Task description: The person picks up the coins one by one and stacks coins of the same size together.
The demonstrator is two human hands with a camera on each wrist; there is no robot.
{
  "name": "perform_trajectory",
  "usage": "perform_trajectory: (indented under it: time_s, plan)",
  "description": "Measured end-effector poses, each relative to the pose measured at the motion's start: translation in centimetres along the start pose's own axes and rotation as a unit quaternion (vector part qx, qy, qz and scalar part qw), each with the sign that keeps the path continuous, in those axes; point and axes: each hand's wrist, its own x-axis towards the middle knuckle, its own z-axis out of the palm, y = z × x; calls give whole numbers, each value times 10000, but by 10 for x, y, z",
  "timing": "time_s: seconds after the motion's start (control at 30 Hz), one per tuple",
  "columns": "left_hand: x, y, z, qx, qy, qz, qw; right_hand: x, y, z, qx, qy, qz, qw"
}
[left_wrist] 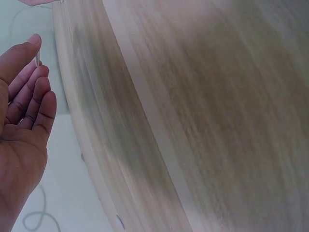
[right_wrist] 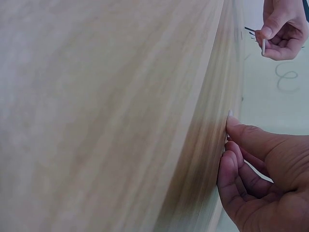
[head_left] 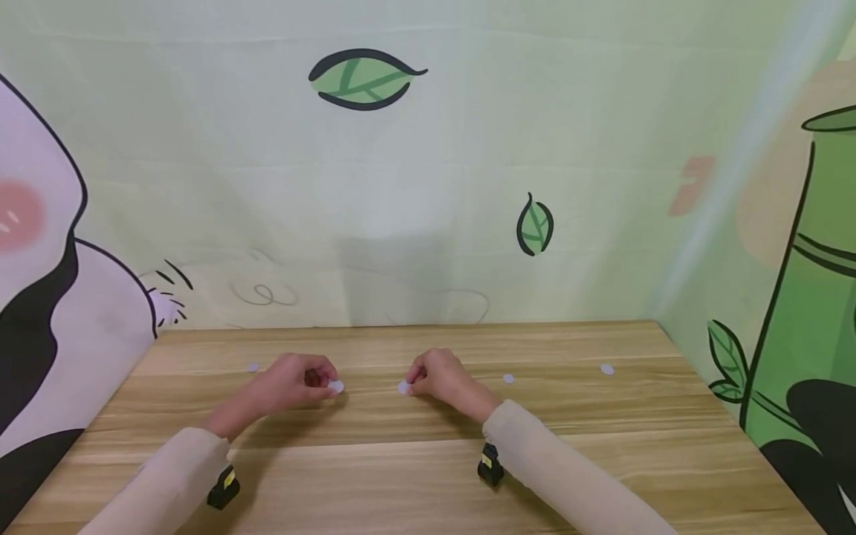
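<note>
My left hand [head_left: 293, 380] pinches a small white disc [head_left: 337, 387] between thumb and fingers, above the wooden table. In the left wrist view that disc [left_wrist: 37, 59] shows edge-on at the fingertips, the other fingers bent loosely below. Across a short gap, my right hand [head_left: 443, 376] has thumb and fingers at the edge of another white disc [head_left: 403, 387], pinching it close to the table surface. Seen from the right wrist, only a sliver of this disc [right_wrist: 230, 113] sticks out past the thumb; the rest is hidden by the hand.
On the wooden table [head_left: 374, 483] lie more white discs: one disc [head_left: 253, 368] left of my left hand, one disc [head_left: 508, 379] just right of my right hand, another disc [head_left: 607, 369] farther right. A printed cloth backdrop [head_left: 428, 186] stands behind the table and at its sides.
</note>
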Motion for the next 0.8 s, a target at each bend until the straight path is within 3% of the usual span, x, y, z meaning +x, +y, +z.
perform_trajectory:
  time_s: [0.8]
  plan:
    - [24, 13, 18, -57, -113, -12, 9999, -1, 0, -2, 7, -14, -136, 9999]
